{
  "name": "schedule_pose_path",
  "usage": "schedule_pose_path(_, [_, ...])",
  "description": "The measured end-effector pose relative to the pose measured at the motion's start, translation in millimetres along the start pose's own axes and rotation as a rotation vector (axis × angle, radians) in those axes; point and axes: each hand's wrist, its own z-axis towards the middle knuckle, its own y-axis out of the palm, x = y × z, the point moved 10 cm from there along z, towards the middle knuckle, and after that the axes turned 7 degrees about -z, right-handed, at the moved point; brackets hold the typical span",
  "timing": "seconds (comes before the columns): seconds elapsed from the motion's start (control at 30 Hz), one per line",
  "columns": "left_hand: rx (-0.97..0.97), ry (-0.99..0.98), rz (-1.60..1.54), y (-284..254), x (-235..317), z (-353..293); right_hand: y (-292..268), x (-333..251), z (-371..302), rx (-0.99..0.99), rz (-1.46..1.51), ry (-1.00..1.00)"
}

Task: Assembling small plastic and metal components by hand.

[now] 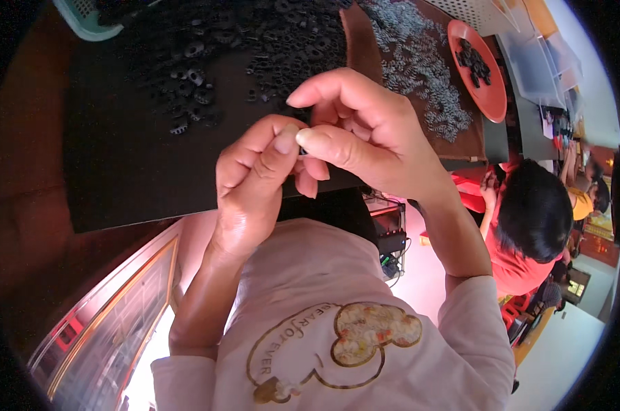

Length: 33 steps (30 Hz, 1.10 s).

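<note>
My left hand [255, 164] and my right hand [378, 137] meet above the near edge of the dark table. Between thumb and bent fingers, my left hand pinches a small dark piece [302, 151]; nearly all of it is covered, so its kind does not show. The right thumb tip presses at the same spot, beside the left thumb. My right index finger arches above, its tip apart from the piece. Beyond the hands lie many small black ring-shaped plastic parts [193, 75], loosely heaped on the table.
Many small silvery springs [419, 75] cover a brown cloth [358, 41] at the far right. Beside them sits an orange-red plate [491, 103] holding black pieces. Clear plastic bins [536, 68] and a pale green basket [94, 31] stand at the back. A person in red [529, 226] sits to my right.
</note>
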Motion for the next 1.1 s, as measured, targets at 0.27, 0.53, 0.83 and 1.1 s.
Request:
schedule_pose_path(0.27, [0.016,-0.077,0.044,-5.7,-0.7,-3.7,-26.8,7.4,14.3,0.117,-0.198,0.137])
schedule_pose_path(0.53, [0.017,-0.079,0.049,-7.2,11.2,-8.0,-7.6,-12.7,54.2,0.026,-0.811,-0.318])
schedule_pose_path(0.83, [0.043,-0.068,0.075,-16.0,9.4,-5.2,19.7,13.5,89.2,-0.176,-1.098,-0.292])
schedule_pose_path(1.1, [-0.001,-0.078,0.133,-14.4,9.9,-2.3,33.7,16.3,95.4,-0.235,-1.133,-0.279])
